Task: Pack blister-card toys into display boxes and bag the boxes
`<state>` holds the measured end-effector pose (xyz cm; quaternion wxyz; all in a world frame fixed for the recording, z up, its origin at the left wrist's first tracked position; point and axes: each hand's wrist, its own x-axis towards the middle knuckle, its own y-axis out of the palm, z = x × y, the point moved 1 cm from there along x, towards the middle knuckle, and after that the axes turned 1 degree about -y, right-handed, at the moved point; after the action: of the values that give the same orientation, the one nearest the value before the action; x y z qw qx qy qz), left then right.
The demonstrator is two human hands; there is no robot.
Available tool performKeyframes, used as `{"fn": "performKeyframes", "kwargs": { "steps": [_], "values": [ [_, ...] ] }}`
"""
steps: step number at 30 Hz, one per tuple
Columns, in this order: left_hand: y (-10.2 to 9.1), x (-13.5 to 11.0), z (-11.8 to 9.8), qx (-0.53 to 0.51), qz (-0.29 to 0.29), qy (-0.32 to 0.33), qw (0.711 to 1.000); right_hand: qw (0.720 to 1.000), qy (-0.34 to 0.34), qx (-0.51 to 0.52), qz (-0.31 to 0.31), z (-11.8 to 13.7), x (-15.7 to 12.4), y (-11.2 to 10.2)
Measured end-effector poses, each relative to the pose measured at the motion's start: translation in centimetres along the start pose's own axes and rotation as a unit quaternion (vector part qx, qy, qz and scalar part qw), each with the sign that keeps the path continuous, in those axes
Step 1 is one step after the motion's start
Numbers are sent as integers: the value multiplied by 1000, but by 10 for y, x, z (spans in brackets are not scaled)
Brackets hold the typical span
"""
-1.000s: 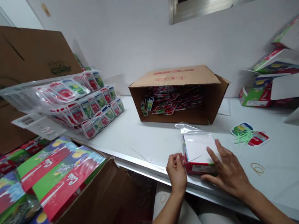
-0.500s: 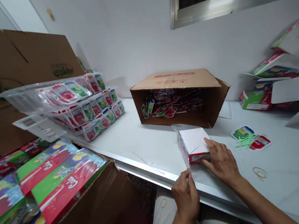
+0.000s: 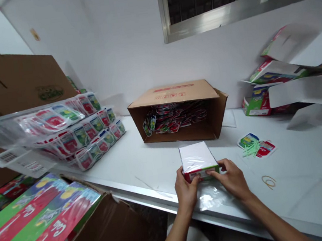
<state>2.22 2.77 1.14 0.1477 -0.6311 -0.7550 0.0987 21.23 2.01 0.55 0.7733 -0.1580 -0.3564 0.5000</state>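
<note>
A small carton (image 3: 197,157), white on top with a red and green front side, lies on the table inside a clear plastic bag (image 3: 210,198). The bag's loose end spreads toward the table's front edge. My left hand (image 3: 186,189) grips the carton's left front corner, its thumb on the front side. At the right front corner, my right hand (image 3: 232,177) holds it the same way, fingers along the side and thumb on the front.
An open cardboard box (image 3: 180,133) of sachets lies on its side behind. Packed sachet strips (image 3: 92,131) are stacked left, above a box of wrapped cartons (image 3: 50,224). Unfolded cartons (image 3: 295,88) pile up right, near loose sachets with green sticks (image 3: 252,148) and rubber bands (image 3: 268,181).
My left hand has moved from the bag's edge up to the carton's left corner. The carton has turned slightly, and the bag's loose end now lies in front. The view has shifted right.
</note>
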Motion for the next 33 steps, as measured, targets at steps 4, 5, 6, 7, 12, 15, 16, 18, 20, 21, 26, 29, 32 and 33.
{"fn": "performKeyframes", "kwargs": {
  "steps": [4, 5, 6, 7, 12, 15, 16, 18, 20, 21, 26, 29, 32, 33],
  "values": [
    [-7, 3, 2, 24, 16, 31, 999, 997, 8, 71, 8, -4, -6, 8],
    [-8, 4, 0, 25, 29, 37, 999, 996, 13, 86, 28, -3, -5, 9],
    [-8, 4, -3, 33, 35, 41, 998, 995, 17, 89, 41, -2, -3, 9],
    [-9, 3, -6, 53, 30, 44, 997, 996, 17, 79, 42, 0, -1, 8],
    [-13, 3, -11, 230, -39, 62, 970, 1000, -9, 24, -3, 7, 2, 2],
    [-14, 11, -10, 239, -26, 133, 962, 995, -44, 80, 28, 7, 0, -2],
    [-14, 14, -9, 231, -12, 147, 962, 993, -72, 88, 34, 7, -1, -3],
    [-13, 19, -8, 224, 3, 145, 964, 987, -143, 65, 30, 10, -3, -6],
    [-14, 20, -7, 227, -20, 135, 964, 978, -210, 8, 9, 16, -5, -8],
    [-16, 19, -8, 230, -35, 141, 962, 973, -232, -17, -3, 19, -7, -8],
    [-23, 12, -17, 311, 33, 312, 897, 961, -250, 63, 97, 29, -15, -6],
    [-28, 13, -22, 368, 116, 389, 837, 979, -46, 174, 98, 11, 2, -8],
    [-29, 18, -27, 386, 130, 419, 811, 962, 177, 208, 14, -20, 41, -4],
    [-28, 21, -29, 390, 140, 426, 804, 956, 205, 209, 14, -28, 55, 0]
  ]
}}
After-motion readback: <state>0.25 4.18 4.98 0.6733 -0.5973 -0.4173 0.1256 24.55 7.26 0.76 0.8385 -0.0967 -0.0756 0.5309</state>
